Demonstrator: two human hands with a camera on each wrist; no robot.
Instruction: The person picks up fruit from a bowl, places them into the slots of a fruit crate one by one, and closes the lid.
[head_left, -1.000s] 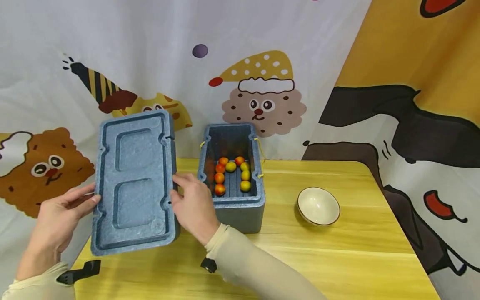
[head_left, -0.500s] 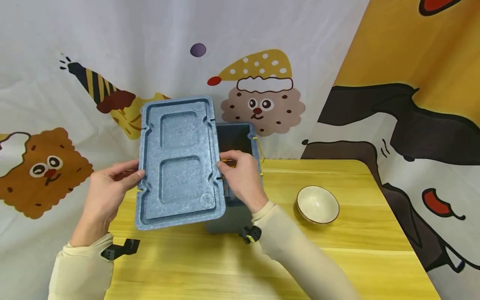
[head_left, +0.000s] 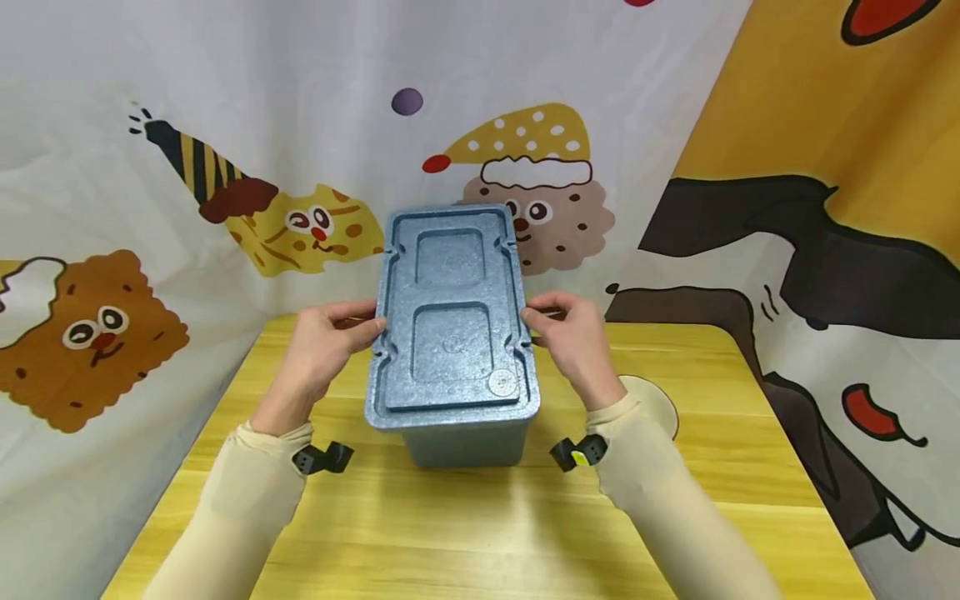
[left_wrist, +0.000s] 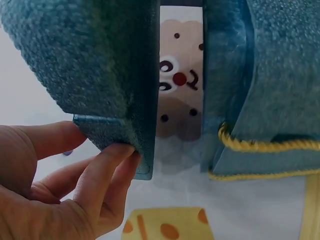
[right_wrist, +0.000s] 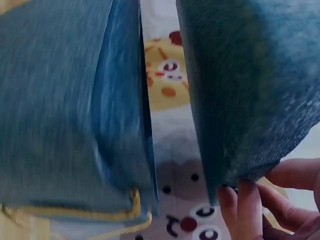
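Note:
A blue-grey foam lid (head_left: 453, 342) with two recessed rectangles hangs over the matching foam box (head_left: 467, 446). My left hand (head_left: 318, 350) pinches its left long edge, thumb on top. At the opposite edge, my right hand (head_left: 573, 337) grips it the same way. A gap separates lid (left_wrist: 90, 60) from box (left_wrist: 285, 75) in the left wrist view. The right wrist view, too, has the lid (right_wrist: 250, 75) apart from the box (right_wrist: 50, 100). Yellow cord (left_wrist: 270, 145) runs along the box's side. The box's contents are hidden under the lid.
A cream bowl (head_left: 658, 407) with a brown rim stands on the yellow wooden table (head_left: 465, 533), partly behind my right sleeve. Behind the table hangs a cloth (head_left: 300, 75) printed with cartoon figures.
Both hands have carried the lid rightward from the left side until it sits above the box. The red and yellow fruits inside have gone out of sight. My right sleeve now partly covers the bowl.

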